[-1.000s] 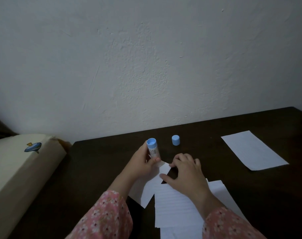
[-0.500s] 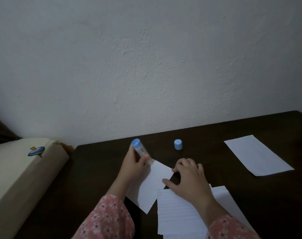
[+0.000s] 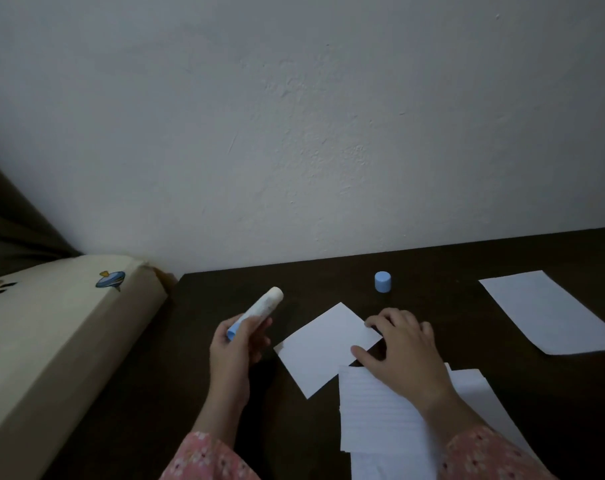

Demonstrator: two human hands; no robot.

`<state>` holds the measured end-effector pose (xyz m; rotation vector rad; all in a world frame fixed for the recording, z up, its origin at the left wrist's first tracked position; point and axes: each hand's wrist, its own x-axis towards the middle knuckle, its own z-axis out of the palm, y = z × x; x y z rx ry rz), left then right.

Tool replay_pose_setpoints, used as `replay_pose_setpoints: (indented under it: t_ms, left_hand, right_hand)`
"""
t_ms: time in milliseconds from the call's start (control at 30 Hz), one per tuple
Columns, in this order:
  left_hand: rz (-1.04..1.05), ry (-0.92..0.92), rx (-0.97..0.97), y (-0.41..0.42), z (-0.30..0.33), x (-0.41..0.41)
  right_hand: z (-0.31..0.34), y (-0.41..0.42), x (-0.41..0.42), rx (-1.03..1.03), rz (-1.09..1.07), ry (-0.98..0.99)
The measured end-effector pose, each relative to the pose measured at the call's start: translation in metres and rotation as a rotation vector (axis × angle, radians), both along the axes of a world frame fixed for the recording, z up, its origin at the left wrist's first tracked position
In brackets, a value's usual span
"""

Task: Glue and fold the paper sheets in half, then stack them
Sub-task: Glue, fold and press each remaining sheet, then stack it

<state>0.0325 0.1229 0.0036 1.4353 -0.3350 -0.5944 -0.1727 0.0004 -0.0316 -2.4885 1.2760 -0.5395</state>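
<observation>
So the left hand (image 3: 237, 348) has its fingers wrapped round an uncapped glue stick (image 3: 256, 315), blue base down in the palm and the pale glue end tilted up and away, off the paper. The blue cap (image 3: 382, 281) stands by itself further back on the dark table (image 3: 432, 271), nothing in it as far as I can see. The right hand (image 3: 403, 348) lies with relaxed fingers pressing the corner of a small white sheet (image 3: 323, 348), turned diamond-wise. Its wrist is over a stack of lined sheets (image 3: 380, 414) at the near edge. Another white sheet (image 3: 550, 313) sits well apart on the right. A cream cushion (image 3: 52, 334) is off to the left.
</observation>
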Motion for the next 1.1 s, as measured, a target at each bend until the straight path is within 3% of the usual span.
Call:
replay_pose_setpoints:
  t_ms: [167, 300, 400, 567, 767, 833, 933, 1000, 1100]
  left_hand:
    - [0.07, 0.28, -0.056, 0.003, -0.001, 0.006]
    - [0.007, 0.27, -0.063, 0.004, -0.003, 0.005]
    - [-0.035, 0.098, 0.018, 0.006, -0.008, 0.007]
    - [0.017, -0.473, 0.319, 0.006, -0.015, 0.006]
    - [-0.026, -0.558, 0.333, 0.001, -0.02, 0.006]
    - [0.048, -0.571, 0.303, 0.003, -0.02, 0.002]
    - [0.226, -0.788, 0.2, 0.012, -0.011, -0.007]
    - [0.092, -0.938, 0.196, 0.013, -0.007, -0.015]
    - [-0.153, -1.128, 0.407, 0.005, -0.015, -0.026]
  right_hand:
    - [0.001, -0.001, 0.001, -0.013, -0.009, 0.057]
    - [0.0, 0.0, 0.003, -0.005, -0.051, 0.047]
    - [-0.002, -0.001, 0.004, -0.011, -0.077, 0.044]
    - [-0.003, 0.0, 0.006, -0.039, -0.13, 0.079]
    - [-0.003, -0.001, 0.006, -0.056, -0.139, 0.102]
    - [-0.004, -0.001, 0.005, -0.09, -0.12, 0.052]
    - [-0.001, 0.001, 0.001, -0.176, -0.015, -0.129]
    - [0.003, 0.007, -0.003, -0.153, 0.076, -0.202]
    - [0.005, 0.012, -0.01, -0.126, 0.202, -0.196]
